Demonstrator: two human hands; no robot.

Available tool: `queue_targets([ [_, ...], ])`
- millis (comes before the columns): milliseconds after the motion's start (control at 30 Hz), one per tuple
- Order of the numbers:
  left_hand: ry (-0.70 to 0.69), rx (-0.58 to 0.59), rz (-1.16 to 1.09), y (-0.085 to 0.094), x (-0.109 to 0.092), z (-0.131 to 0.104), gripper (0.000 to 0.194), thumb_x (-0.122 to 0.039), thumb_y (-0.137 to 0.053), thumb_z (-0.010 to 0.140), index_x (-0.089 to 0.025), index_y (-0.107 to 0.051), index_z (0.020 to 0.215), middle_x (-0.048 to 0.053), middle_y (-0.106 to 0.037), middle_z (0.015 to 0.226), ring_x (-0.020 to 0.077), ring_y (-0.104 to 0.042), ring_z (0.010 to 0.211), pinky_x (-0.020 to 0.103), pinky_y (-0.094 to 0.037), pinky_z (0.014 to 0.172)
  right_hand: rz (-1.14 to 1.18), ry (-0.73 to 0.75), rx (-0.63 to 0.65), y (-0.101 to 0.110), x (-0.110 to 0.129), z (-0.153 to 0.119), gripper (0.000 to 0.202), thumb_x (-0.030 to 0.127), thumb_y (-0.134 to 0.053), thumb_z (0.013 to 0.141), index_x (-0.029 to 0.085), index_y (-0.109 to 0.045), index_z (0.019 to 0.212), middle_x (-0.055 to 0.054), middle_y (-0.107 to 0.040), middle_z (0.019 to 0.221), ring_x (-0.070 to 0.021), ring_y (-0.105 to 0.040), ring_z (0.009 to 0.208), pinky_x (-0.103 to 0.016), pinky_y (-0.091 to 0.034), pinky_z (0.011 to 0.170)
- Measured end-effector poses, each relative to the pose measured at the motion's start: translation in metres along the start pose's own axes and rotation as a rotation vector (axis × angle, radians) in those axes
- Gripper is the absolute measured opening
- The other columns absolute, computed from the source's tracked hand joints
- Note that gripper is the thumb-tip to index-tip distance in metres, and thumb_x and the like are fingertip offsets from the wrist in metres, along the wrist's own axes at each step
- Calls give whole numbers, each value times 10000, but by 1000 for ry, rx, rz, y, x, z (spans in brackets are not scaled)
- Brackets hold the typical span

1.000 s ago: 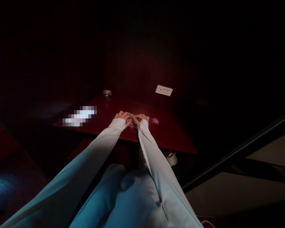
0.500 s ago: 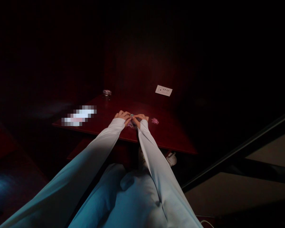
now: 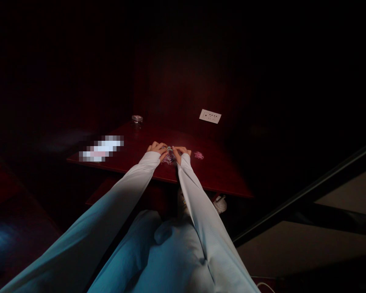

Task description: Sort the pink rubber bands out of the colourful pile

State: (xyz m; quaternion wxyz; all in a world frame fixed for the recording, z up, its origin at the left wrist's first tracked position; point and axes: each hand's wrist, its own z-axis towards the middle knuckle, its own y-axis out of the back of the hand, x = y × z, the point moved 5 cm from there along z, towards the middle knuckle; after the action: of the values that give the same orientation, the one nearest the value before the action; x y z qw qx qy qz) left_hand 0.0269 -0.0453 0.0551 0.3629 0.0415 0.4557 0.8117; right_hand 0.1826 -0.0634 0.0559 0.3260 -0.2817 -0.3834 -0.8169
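Over the dark red table, both hands come close together, fingertips almost meeting. My left hand is closed in a pinch on a small pale-green piece, too small to name. From the other side, my right hand pinches at the same piece with thumb and forefinger. Beneath and between the hands lies a loose pile of thin pink-purple strands, partly covered by the fingers. A smaller pink heap of similar strands sits just right of my right hand.
A clear lidded jar stands at the table's back left. A bright pixelated patch covers something at the left edge. A white socket plate is on the back wall. Below the table shows a whitish shoe.
My right thumb and fingers have drawn slightly right, away from the left fingertips. More of the pink-purple pile shows between the hands. The left hand has hardly moved.
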Motion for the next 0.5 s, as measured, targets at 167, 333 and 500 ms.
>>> queue_targets([
  [167, -2, -7, 4, 1, -2, 0, 246, -307, -543, 936, -291, -763, 1046, 72, -661, 1247, 290, -474, 1064, 439, -438, 847, -33, 5, 38, -1, 2, -1, 276, 511, -640, 880, 283, -793, 903, -33, -718, 1000, -232, -525, 1072, -335, -379, 944],
  [333, 0, 0, 30, 1, -3, -1, 231, -306, -563, 935, -278, -760, 1053, 65, -659, 1268, 287, -476, 1073, 431, -432, 850, -44, -10, 48, -3, 0, 2, 230, 480, -690, 847, 279, -800, 868, -34, -716, 1005, -236, -523, 1076, -347, -363, 947],
  [500, -22, -11, 40, 2, -4, -3, 230, -325, -569, 941, -275, -758, 1062, 55, -664, 1280, 283, -476, 1071, 428, -430, 841, -56, -8, 33, -5, -3, 4, 204, 441, -691, 844, 265, -792, 827, -32, -719, 997, -232, -530, 1075, -362, -349, 954],
])
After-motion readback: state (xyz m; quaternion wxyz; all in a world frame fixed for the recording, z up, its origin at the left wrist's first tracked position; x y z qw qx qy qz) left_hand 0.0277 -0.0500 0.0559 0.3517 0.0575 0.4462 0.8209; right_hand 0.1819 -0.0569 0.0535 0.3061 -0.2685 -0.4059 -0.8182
